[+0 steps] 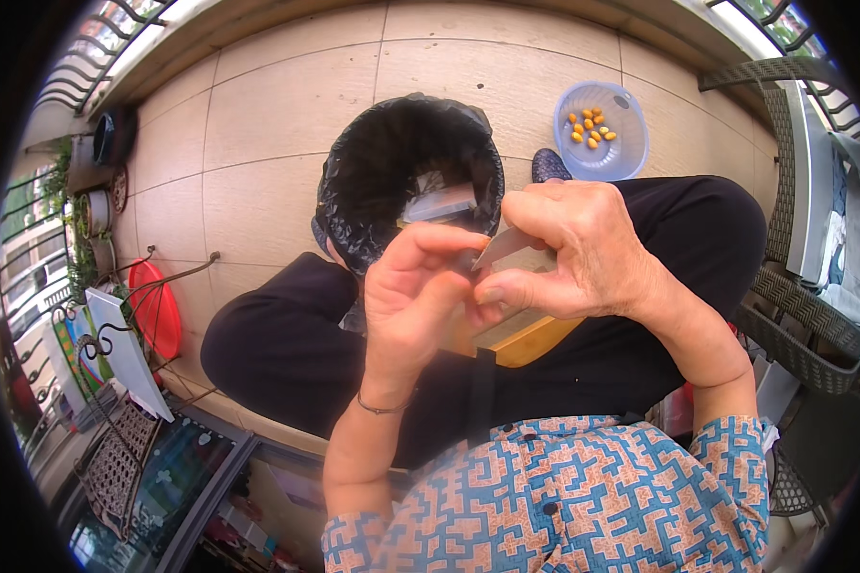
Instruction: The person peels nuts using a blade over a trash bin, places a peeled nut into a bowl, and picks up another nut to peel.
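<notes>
My right hand [580,247] grips a knife, its metal blade [505,247] pointing down-left towards the fingertips of my left hand [419,294]. The left fingers and thumb are curled together near the blade; whatever lies between them is too small and blurred to tell. Just beyond my hands stands a bin lined with a black plastic bag [344,179], with pale, flat pieces of rubbish [441,203] inside. A translucent blue plastic basin [634,154] on the floor holds several small orange-yellow fruits or nuts [589,123]. Under my hands, a yellow object [537,340] rests by my lap, partly hidden.
Both my knees, in dark trousers [279,344], flank the bin on the tiled floor [279,107]. A red round plastic item [154,308] and a metal-framed stand are at the left. Woven chairs [806,315] stand at the right. Plant pots [99,213] line the upper left.
</notes>
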### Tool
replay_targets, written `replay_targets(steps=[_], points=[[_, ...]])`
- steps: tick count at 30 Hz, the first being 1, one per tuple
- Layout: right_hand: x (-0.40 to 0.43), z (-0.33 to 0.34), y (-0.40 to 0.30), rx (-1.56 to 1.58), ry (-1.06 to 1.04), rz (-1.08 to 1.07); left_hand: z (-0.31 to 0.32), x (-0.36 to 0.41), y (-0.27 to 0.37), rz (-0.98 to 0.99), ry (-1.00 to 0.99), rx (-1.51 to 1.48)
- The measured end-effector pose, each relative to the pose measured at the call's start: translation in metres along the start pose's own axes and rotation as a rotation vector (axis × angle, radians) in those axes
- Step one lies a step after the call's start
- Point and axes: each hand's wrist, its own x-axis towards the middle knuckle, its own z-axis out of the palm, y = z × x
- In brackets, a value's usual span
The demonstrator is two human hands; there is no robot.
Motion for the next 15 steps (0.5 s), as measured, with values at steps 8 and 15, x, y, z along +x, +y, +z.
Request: replay_targets(steps=[8, 15], points=[[-0.0012, -0.0037, 0.0031, 0.044, -0.055, 0.077, -0.0050, -0.0003, 0.0009, 0.020, -0.077, -0.054], [-0.0033, -0.0019, 0.0004, -0.058, -0.018, 0.040, -0.0031, -0.0040, -0.0009, 0.006, -0.044, -0.032]])
